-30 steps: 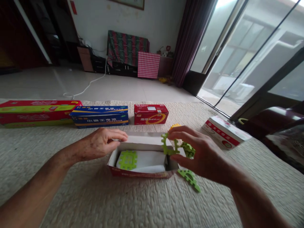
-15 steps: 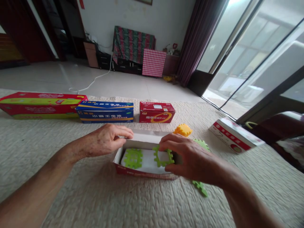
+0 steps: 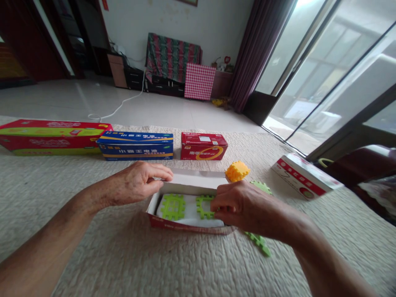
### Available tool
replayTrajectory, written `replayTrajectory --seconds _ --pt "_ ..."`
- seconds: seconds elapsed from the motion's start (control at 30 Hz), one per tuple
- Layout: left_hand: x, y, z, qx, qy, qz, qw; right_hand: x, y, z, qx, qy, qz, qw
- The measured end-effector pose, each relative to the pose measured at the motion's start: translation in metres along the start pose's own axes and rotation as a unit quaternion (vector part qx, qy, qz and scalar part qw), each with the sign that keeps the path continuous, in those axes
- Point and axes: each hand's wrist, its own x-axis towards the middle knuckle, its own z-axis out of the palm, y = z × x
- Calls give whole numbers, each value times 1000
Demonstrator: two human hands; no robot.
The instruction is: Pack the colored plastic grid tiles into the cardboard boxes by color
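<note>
An open red cardboard box [image 3: 185,226] with a white inside lies on the quilted cover in front of me. My left hand [image 3: 136,182] grips its raised back flap, fingers closed on the edge. My right hand [image 3: 238,204] reaches into the right end of the box and pinches a green foam puzzle piece [image 3: 204,206] that lies flat on the white bottom. A second green foam piece [image 3: 173,206] lies flat to its left inside the box.
An orange foam cube [image 3: 236,170] and loose green foam pieces [image 3: 258,242] lie right of the box. Along the back stand a long red box [image 3: 52,136], a blue box [image 3: 136,145] and a small red box [image 3: 203,146]. A white-red box [image 3: 305,175] lies at the right.
My right hand carried the green foam piece from above the box's right end down into the box and laid it flat. The left hand stayed on the flap.
</note>
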Motion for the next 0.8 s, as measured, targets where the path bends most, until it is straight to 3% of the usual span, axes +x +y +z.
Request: replayTrajectory --seconds 0.3,0.57,0.8 --pt "0 0 0 15 6 7 1000 18 4 13 -11 -55 -3 998" --pt "0 0 0 17 0 15 1000 29 -7 13 -50 -87 34 994" --pt "0 -3 1 19 0 23 1000 17 -4 5 -19 -65 25 997"
